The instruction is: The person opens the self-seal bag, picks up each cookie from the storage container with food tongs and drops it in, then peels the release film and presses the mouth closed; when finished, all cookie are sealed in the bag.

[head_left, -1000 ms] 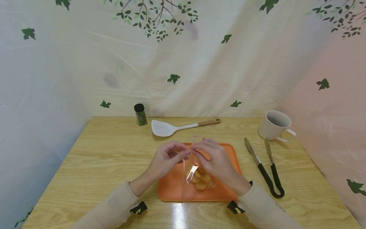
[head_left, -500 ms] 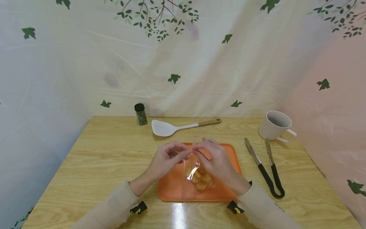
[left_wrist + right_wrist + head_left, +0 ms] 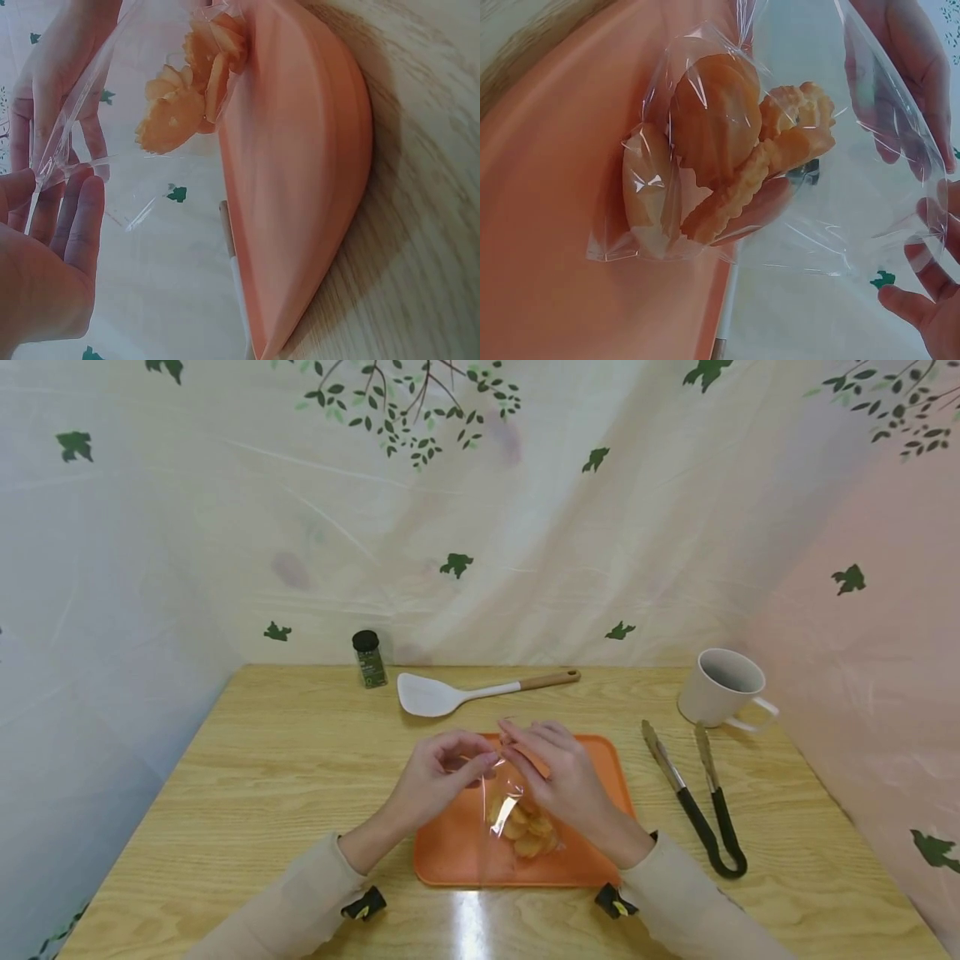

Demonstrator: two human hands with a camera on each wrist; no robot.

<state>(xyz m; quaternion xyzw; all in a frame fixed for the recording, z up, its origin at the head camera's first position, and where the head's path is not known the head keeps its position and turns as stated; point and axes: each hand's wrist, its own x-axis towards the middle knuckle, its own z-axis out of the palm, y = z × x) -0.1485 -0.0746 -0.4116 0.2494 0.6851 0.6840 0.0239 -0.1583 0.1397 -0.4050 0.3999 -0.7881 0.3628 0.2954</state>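
Over the orange tray (image 3: 447,853) is the clear bag (image 3: 506,814), snack pieces (image 3: 531,833) low inside, presumably held by its top so they settle away from the edge. The left hand (image 3: 438,781) pinches that edge; whether the right hand (image 3: 562,781) grips or merely touches it cannot be told. Farther off lies a spatula (image 3: 429,696). Since the earlier frame, the right index fingertip has risen, parting from the thumb.

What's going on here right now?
A person's left hand and right hand pinch the top of a clear bag of golden snacks over an orange tray. I can't tell whether the bag is open. The spatula, jar, mug and tongs are on the table, none in hand.
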